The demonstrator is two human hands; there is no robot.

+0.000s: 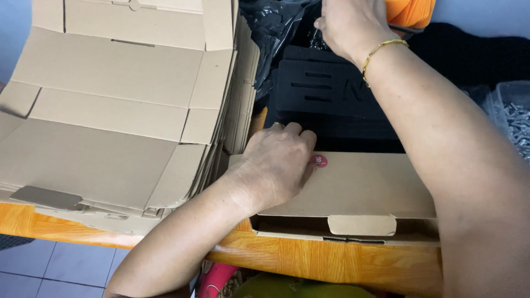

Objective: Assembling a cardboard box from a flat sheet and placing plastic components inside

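Wooden table (pixel 309 259) bears a tan carton (pixel 364 185) (red sticker), left hand (pixel 276 163) pressing flat, ungrasping.

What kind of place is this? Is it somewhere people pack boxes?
Probably a small packing workbench. A tall stack of flat cardboard boxes waits on the wooden table, the left hand presses on a folded box with a red sticker, and black foam inserts lie behind it.

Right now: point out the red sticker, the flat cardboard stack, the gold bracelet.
red sticker (pixel 318 160), head view, its visible face.
flat cardboard stack (pixel 116 105), head view, top sheet.
gold bracelet (pixel 381 49), head view, chain on the wrist.
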